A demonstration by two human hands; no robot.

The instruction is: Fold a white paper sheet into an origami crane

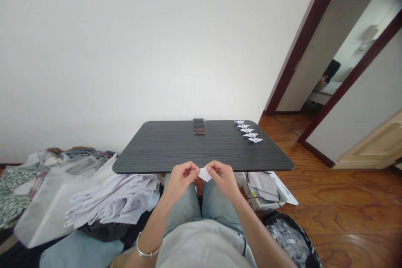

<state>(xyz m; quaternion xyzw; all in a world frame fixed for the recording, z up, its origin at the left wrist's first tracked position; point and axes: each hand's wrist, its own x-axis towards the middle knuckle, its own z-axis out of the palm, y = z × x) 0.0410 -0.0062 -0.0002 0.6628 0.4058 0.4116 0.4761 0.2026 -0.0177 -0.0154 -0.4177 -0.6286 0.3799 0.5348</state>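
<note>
My left hand (180, 178) and my right hand (223, 177) meet over my lap, just in front of the near edge of the dark table (163, 150). Both pinch a small folded piece of white paper (205, 173) between their fingertips. A bracelet sits on my left wrist. Several small folded white paper figures (248, 130) stand in a row along the table's right side. A phone (199, 126) lies at the far middle of the table.
A heap of white cloth and bags (103, 201) lies on the left beside clothes. A bin with crumpled paper (290, 236) stands at the lower right, next to a box of papers (266, 190). An open doorway (339, 79) is at the right.
</note>
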